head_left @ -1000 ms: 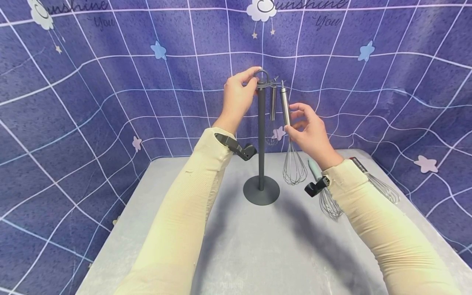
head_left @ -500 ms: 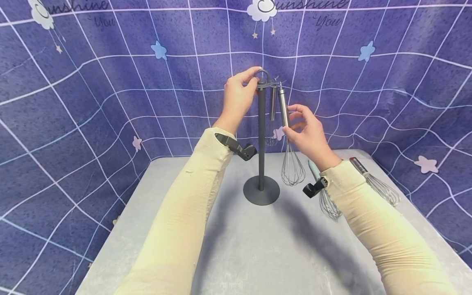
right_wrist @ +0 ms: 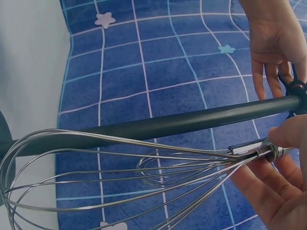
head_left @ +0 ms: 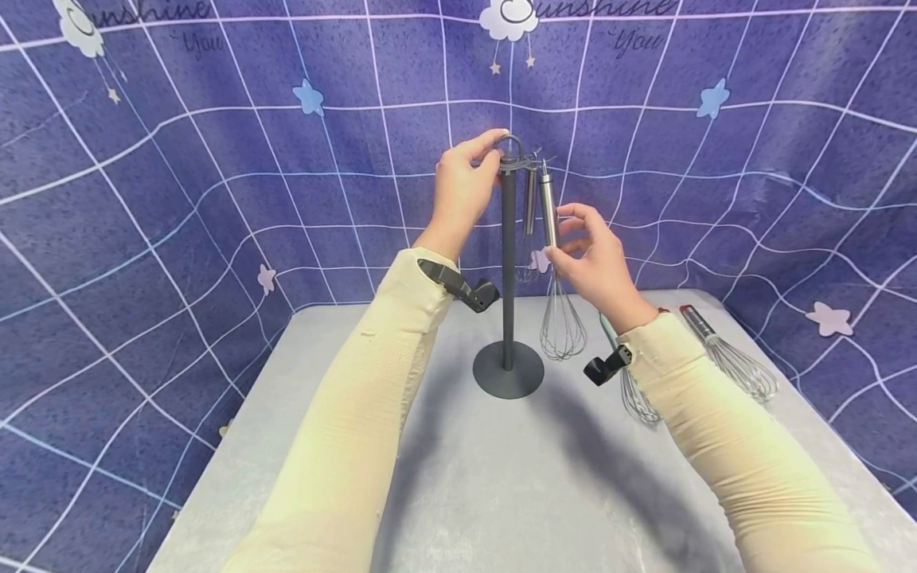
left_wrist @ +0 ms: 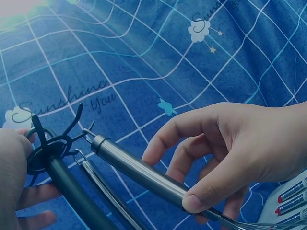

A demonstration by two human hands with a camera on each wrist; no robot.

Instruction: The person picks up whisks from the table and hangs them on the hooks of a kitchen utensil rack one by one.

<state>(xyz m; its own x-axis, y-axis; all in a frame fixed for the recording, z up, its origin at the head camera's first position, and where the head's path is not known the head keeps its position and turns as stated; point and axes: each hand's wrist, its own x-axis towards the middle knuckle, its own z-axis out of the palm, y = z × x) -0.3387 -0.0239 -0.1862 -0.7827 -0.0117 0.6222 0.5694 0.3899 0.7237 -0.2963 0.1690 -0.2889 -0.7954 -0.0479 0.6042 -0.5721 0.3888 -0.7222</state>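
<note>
In the head view, a dark utensil stand [head_left: 508, 270] stands upright on its round base, with hooks and a ring at its top. My left hand [head_left: 464, 179] holds the stand at the top ring. My right hand [head_left: 596, 253] pinches the steel handle of a whisk [head_left: 548, 208] between thumb and fingers, its wires hanging down, slightly tilted. In the left wrist view, the loop of that whisk meets a hook tip; I cannot tell whether it is fully on. A second, smaller whisk [left_wrist: 108, 191] hangs from a neighbouring hook, partly behind the post in the right wrist view.
On the grey table [head_left: 458, 477], to the right, lie a whisk with a pale green handle [head_left: 607, 328] and a red-tipped whisk [head_left: 727, 350]. My right arm partly covers others there. A blue gridded curtain [head_left: 215, 159] surrounds the table at the back and sides.
My right hand has shifted slightly left, bringing the whisk closer to the post and its loop against the hook. The left hand and the stand have stayed still.
</note>
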